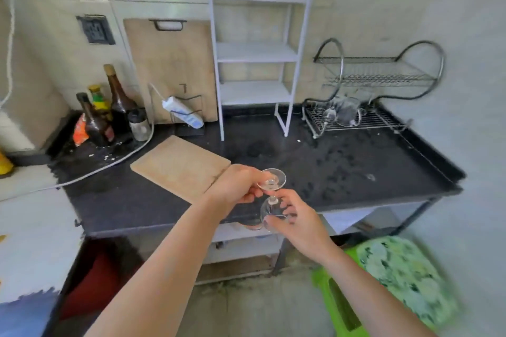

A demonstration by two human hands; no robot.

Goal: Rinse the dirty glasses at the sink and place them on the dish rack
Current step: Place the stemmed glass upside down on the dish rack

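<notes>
Both hands gripping one upturned stemmed glass point(271, 194) at the surface's point(356, 172) front edge.
Left hand point(235, 186) pinching its foot, right hand point(293, 216) clasping its bowl; the dish rack point(377, 96) is standing well apart, holding blurred glasses, one cutting board point(180, 167) lying beside.

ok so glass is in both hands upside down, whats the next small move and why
Probably carry the stemmed glass right and back to the dish rack. Both the left hand and right hand hold it inverted, and other glasses already rest on the lower tier.

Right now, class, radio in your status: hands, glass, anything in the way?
Left hand on the foot, right hand on the bowl of the stemmed glass, held upside down. Dish rack far right, already holding glassware. Counter path clear.
</notes>
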